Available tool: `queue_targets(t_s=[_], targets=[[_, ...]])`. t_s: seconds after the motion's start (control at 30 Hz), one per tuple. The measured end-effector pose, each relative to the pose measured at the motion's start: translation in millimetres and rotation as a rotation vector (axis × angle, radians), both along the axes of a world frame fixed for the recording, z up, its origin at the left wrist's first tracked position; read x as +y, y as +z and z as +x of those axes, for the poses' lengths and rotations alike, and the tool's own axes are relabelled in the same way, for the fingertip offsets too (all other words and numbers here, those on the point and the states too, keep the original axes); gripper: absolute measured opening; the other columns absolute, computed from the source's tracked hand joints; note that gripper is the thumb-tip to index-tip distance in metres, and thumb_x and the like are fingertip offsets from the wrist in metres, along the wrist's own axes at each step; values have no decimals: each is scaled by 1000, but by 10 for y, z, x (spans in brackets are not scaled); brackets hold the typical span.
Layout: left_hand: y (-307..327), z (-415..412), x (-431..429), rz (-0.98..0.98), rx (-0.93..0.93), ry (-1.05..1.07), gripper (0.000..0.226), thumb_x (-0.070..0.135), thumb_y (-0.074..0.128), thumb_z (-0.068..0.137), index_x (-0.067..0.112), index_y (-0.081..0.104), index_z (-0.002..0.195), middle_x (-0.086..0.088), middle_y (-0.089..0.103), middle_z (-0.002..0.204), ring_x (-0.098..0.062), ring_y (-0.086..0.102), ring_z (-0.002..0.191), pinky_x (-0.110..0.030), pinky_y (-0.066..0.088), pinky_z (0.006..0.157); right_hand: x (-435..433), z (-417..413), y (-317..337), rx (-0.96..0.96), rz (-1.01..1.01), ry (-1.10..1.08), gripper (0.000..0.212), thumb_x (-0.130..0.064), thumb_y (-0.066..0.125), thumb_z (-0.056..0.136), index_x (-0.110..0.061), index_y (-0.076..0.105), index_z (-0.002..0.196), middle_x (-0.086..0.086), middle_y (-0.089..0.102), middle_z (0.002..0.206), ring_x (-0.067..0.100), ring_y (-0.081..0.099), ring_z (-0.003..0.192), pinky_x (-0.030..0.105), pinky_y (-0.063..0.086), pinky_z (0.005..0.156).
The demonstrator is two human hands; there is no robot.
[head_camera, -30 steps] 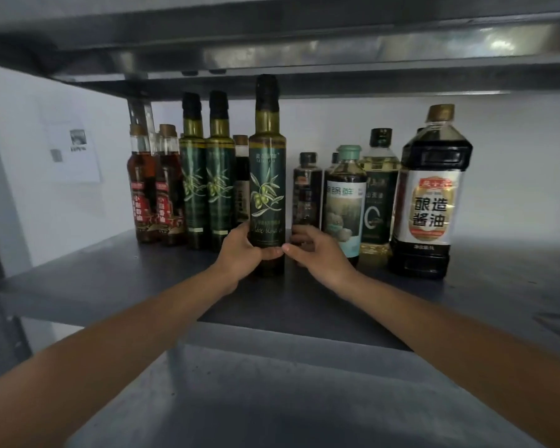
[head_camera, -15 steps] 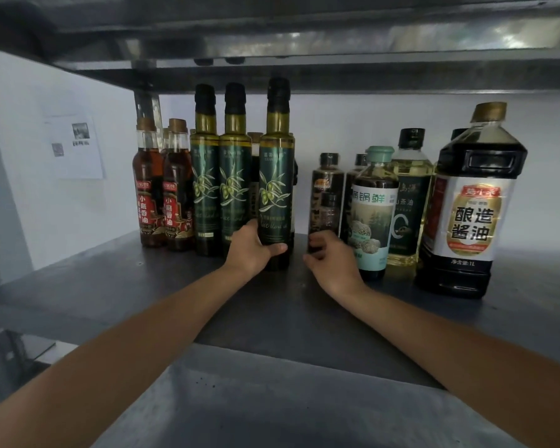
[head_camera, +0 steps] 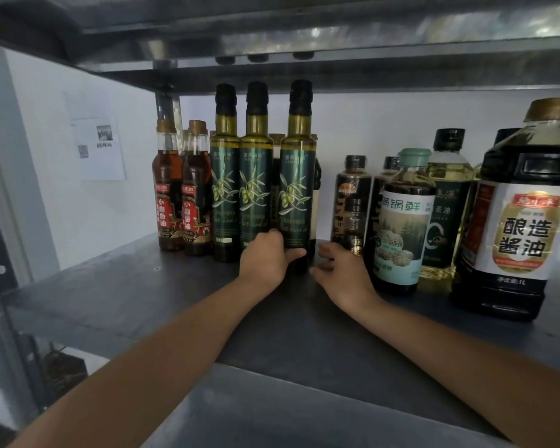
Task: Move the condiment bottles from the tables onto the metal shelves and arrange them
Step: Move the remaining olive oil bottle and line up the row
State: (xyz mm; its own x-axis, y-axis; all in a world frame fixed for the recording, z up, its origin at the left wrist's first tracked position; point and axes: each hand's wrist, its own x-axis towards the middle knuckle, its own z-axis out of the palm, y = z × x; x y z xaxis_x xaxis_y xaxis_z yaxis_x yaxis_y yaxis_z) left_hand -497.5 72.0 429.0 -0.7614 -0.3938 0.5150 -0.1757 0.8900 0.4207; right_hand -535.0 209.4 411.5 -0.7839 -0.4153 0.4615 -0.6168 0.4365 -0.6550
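My left hand grips the upright olive oil bottle low; my right hand, fingers loosely spread, hovers just rightward.

You've got a white wall across the bkgd; paper sheet w/ small photos on it, upper left, evenly lit.

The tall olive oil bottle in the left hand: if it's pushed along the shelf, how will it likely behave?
The olive oil bottle is tall and narrow, so it probably tips easily; the left hand grips it low, which should help. It looks like glass, so it is likely rigid, heavy and breakable.
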Motion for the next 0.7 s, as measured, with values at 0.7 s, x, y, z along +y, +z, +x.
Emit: queue_targets(t_s=[0.7], targets=[[-89,101,-932,511,183,117,77,61,64,76,5,49,128,-15,58,127,-33,55,116,-39,46,94,-489,-224,40,-195,-208,89,63,-9,77,74,-10,50,131,9,60,126,23,54,119,39,43,104]])
